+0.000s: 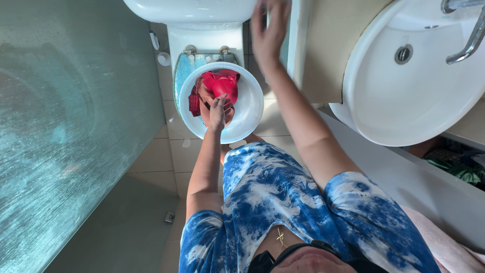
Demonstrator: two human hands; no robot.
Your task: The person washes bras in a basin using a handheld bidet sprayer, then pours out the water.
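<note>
In the head view, the left hand (217, 110) reaches into a white round basin (247, 108) that sits on the blue-patterned toilet seat (182, 68). Its fingers lie against a red bundle (222, 83) inside the basin, but whether its grip has closed on the bundle cannot be told. The right hand (269, 29) is raised beside the white toilet tank (192, 10), its grip open with fingers spread and holding nothing. A white washbasin (404, 96) with a metal tap (472, 35) is set in the surface to the right.
</note>
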